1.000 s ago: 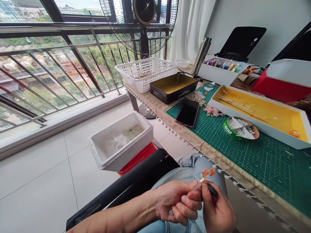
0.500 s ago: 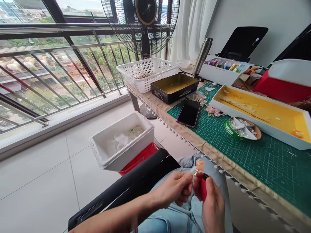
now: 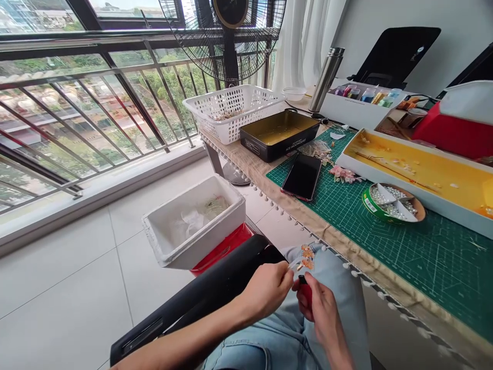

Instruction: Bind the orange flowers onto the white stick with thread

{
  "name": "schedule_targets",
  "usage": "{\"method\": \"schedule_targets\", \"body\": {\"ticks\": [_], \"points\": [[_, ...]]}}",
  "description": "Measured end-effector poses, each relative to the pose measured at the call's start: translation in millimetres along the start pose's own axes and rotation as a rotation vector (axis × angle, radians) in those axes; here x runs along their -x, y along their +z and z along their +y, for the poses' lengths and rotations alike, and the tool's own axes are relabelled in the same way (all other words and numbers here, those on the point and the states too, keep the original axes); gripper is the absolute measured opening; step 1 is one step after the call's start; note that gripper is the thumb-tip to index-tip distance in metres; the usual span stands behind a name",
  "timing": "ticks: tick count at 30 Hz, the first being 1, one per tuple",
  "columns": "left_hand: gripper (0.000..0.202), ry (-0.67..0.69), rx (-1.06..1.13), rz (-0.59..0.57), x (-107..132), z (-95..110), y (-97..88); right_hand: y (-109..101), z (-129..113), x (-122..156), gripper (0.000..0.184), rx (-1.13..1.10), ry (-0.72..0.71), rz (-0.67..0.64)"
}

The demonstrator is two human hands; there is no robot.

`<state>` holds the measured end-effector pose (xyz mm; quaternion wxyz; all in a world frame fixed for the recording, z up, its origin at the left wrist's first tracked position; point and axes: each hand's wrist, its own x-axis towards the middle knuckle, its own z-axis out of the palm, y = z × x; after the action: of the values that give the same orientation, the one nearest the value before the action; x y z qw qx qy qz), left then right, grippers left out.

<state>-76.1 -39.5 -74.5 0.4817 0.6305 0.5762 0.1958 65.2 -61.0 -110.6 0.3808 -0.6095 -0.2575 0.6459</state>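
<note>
My left hand [image 3: 269,288] pinches a thin clear stick topped with a small orange flower ornament [image 3: 307,255], held over my lap below the table's edge. My right hand [image 3: 321,311] is closed around a red lighter [image 3: 305,292] whose dark top sits just under the ornament. Both hands are close together, almost touching. I cannot see a flame.
A green cutting mat [image 3: 385,236] bears a black phone [image 3: 302,177], a round bead tin [image 3: 393,203] and a yellow-lined tray [image 3: 416,172]. Further back stand a black tin [image 3: 279,134], a white basket [image 3: 231,110] and a fan. A white foam box [image 3: 192,226] sits on the floor to the left.
Both hands have moved away from me and a little left. The right hand turned the lighter upright and brought it under the ornament. The view shifted slightly.
</note>
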Motion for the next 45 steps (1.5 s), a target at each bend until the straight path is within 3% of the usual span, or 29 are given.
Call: {"method": "schedule_targets", "body": {"ticks": [6,10,14,18,25,31,39,45], "points": [[0.029,-0.042,0.022,0.001,-4.7,-3.3,-4.1,9.1,-5.7,-8.3,0.032,-0.019,-0.005,-0.078],[0.028,-0.087,0.079,0.013,-9.3,-5.4,-5.6,10.9,-8.5,-14.8,0.039,-0.019,0.005,-0.100],[0.026,-0.168,0.234,-0.056,-15.0,-13.4,-3.4,12.0,-3.0,-26.4,0.047,-0.005,0.064,-0.097],[0.024,-0.267,0.393,-0.128,-20.1,-21.8,-2.5,16.4,1.3,-36.3,0.042,-0.024,0.105,-0.136],[0.018,-0.351,0.551,-0.148,-24.9,-19.8,-8.1,18.6,-5.2,-43.7,0.042,-0.083,0.115,-0.213],[0.018,-0.404,0.631,-0.148,-30.0,-23.1,-6.7,13.0,4.4,-57.8,0.048,-0.064,0.166,-0.193],[0.021,-0.438,0.717,-0.194,-36.9,-31.3,-4.2,19.7,7.0,-65.7,0.040,-0.057,0.138,-0.261],[0.021,-0.458,0.696,-0.177,-39.5,-30.9,-2.7,8.7,8.0,-71.5,0.040,-0.096,0.143,-0.278]]}}
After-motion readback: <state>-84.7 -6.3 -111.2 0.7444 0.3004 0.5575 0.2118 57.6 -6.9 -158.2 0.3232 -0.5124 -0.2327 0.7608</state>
